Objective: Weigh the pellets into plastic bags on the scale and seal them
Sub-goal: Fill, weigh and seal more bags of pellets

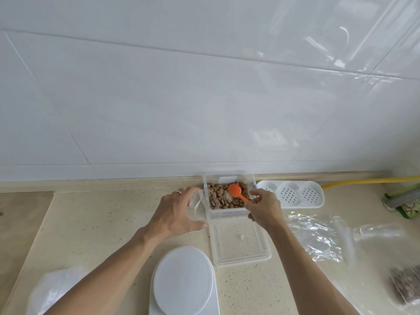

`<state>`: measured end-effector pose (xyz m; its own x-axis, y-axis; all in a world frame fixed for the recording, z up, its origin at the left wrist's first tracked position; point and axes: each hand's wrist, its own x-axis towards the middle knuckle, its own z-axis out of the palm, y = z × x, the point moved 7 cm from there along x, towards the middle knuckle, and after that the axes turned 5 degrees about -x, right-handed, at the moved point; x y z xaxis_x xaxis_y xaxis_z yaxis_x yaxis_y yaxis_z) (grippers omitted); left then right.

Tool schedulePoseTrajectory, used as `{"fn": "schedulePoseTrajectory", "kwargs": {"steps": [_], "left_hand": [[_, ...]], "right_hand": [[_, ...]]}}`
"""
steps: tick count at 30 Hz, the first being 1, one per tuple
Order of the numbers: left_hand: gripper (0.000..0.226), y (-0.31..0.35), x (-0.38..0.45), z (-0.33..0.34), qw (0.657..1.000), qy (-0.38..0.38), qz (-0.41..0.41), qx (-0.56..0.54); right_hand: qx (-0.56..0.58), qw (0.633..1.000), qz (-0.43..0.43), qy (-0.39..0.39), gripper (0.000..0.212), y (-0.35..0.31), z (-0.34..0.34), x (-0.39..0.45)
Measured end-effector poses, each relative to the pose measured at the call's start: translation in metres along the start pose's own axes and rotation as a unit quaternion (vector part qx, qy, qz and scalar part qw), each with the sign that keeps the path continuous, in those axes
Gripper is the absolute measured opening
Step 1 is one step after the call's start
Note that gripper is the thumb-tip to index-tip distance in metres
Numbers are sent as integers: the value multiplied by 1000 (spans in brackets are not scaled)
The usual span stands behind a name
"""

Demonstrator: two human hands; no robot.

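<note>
Right grip [263, 209] pinching orange scoop [235, 190] over pellets [219, 197], left grip [179, 212] holding bag [196, 206]

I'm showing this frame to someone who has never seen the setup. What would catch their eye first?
Probably the orange scoop, pinched by the right hand over brown pellets in the clear tub by the wall. Beside it the left hand holds a clear plastic bag. Nearer the camera sits the white scale, nothing on it.

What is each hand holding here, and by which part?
Right hand pinches the orange scoop by its handle end, over the pellets. Left hand holds a clear plastic bag at its open mouth.
</note>
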<state>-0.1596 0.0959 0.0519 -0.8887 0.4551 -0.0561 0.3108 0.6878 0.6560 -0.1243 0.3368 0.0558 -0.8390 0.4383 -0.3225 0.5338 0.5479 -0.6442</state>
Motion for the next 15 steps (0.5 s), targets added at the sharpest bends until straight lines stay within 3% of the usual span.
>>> {"fn": "schedulePoseTrajectory", "kwargs": {"steps": [4,9,12,15], "left_hand": [[86,-11,6,3,1000,13,-17,11],[88,-22,13,7,998,38,-34,27],[91,-25,14,9,998,46,-36,29],[91,-27,13,8,997,59,-30,43]], "right_hand": [[5,998,-12,58,33,3,-11,11],[154,979,16,129,15,21,-26,17],[108,978,-9,178,16,19,-35,15],[30,984,-60,163,18,7,-29,9]]}}
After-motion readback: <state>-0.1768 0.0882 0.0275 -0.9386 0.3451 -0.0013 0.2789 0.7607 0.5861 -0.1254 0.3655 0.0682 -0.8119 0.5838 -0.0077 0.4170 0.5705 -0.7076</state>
